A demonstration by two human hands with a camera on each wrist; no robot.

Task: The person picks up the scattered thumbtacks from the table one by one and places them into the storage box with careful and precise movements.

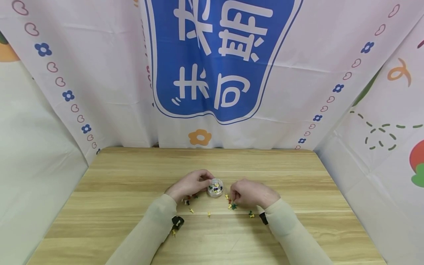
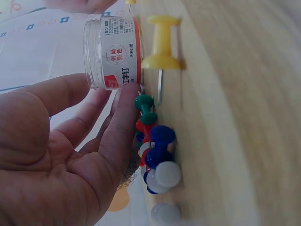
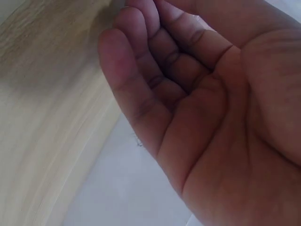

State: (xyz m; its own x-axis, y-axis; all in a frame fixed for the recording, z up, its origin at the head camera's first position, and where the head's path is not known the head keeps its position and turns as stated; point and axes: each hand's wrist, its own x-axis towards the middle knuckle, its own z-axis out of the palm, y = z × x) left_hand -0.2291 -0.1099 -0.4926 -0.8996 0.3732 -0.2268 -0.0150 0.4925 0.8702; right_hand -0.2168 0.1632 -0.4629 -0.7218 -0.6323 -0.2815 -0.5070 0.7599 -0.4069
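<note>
Here's the left hand (image 1: 192, 183) at the middle of the worktop (image 1: 265, 165), thumb and fingers clamped on the side of a small clear jar (image 1: 215, 195) that stands upright, yellow, white and dark push pins visible inside! Over to the right hand (image 1: 253, 193), just beside the jar, fingers curled together and bent down to the worktop; their tips are hidden, so I cannot tell whether they pinch a pin. Right by them lie 2 yellow pins, a red pin (image 1: 229, 201) and a green cluster (image 1: 234, 206). Under the left palm it's crowded: a green pin (image 2: 146, 109), a blue pin (image 2: 162, 135) and a white pin (image 2: 168, 174) bunched with red ones. And look, 1 yellow pin (image 1: 209, 214) sits alone between the 2 sleeves, while a yellow-and-green pair (image 1: 251, 215) lies near the right wrist's black band (image 1: 263, 218).
</note>
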